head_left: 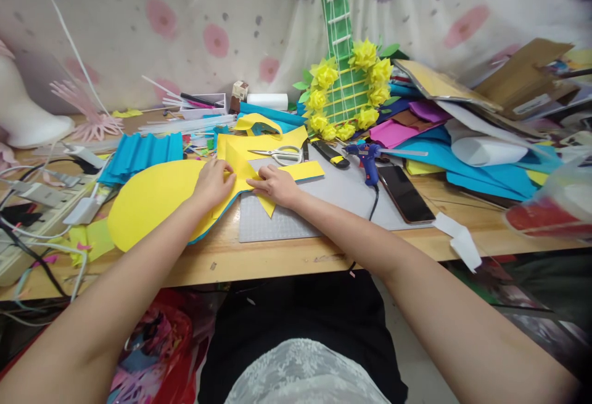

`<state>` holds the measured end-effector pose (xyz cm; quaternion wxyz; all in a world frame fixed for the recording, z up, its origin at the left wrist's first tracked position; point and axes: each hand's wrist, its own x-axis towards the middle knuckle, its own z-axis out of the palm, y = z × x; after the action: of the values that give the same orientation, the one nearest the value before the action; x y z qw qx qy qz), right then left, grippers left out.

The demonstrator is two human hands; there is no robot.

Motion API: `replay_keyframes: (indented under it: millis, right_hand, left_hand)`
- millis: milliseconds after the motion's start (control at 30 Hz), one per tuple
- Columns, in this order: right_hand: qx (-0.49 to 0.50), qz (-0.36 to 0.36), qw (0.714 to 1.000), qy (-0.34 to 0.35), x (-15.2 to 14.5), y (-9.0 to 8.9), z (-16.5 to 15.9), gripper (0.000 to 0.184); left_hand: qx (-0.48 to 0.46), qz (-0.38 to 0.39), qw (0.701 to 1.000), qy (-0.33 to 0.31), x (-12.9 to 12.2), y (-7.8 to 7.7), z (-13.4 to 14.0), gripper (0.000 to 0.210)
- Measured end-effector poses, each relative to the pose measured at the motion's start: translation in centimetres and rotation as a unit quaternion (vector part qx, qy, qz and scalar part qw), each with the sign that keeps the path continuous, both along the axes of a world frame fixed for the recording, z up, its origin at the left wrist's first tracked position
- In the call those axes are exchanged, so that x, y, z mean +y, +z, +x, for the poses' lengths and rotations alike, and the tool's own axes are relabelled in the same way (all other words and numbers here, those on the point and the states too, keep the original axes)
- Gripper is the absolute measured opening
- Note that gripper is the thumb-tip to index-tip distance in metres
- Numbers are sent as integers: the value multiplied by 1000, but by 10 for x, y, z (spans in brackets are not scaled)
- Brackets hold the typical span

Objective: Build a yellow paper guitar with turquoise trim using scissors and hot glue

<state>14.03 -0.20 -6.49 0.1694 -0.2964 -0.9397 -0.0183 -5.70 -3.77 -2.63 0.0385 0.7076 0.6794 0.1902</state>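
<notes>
A flat guitar-shaped cutout (152, 197), yellow on top with a blue edge beneath, lies at the table's front left, its narrow neck pointing right. Yellow paper (238, 160) stands partly raised over its middle, with a pointed corner hanging down near the right hand. My left hand (215, 181) rests at the cutout's waist, fingers curled against the yellow paper. From the other side my right hand (274, 185) grips the paper with bent fingers, beside the neck. Scissors (283, 155) with pale handles lie just behind the right hand.
A grey cutting mat (314, 216) carries a blue glue gun (367, 160), a utility knife (330, 153) and a phone (406, 193). A green paper guitar (340, 77) with yellow flowers stands behind. Power strips and cables (37, 200) crowd the left; a plastic cup (552, 200) stands right.
</notes>
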Motion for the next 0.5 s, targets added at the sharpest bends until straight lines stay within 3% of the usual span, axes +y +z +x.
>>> replay_keyframes:
  millis: [500]
  right_hand:
    - [38, -19, 998, -35, 0, -6, -4, 35]
  left_hand:
    - [54, 6, 999, 0, -1, -5, 2, 23]
